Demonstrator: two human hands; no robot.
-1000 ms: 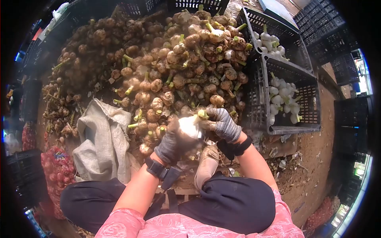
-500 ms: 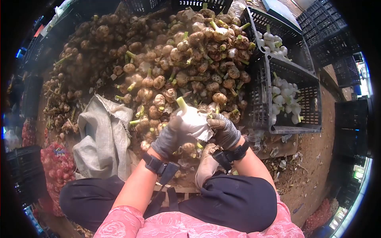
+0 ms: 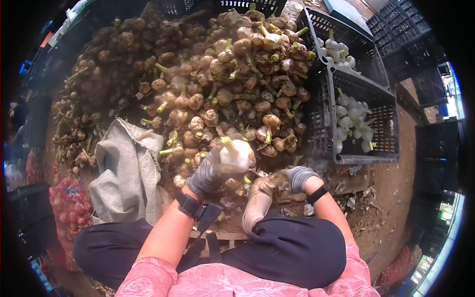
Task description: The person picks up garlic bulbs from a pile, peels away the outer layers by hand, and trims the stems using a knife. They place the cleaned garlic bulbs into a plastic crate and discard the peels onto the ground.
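Note:
A garlic bulb (image 3: 238, 155) with white skin and a short green stem stub sits in my left hand (image 3: 212, 173), which wears a grey glove and is closed around its lower left side. Down to the right, beside the toe of my shoe (image 3: 257, 205), is my right hand (image 3: 289, 181), also gloved. Motion smears its fingers, so I cannot tell whether they hold anything. Just beyond both hands lies a big heap of soil-stained garlic bulbs (image 3: 222, 96) with cut stems.
To the right, a black plastic crate (image 3: 366, 159) holds clean white garlic, with a second such crate (image 3: 316, 24) behind it. A pale woven sack (image 3: 126, 173) lies at left, beside a red mesh bag (image 3: 71, 213). Loose peelings (image 3: 354, 200) litter the ground at right.
My right hand has come away from the bulb, moving right and down. The loose white skin spread between the hands is gone from the bulb, whose rounded side now shows.

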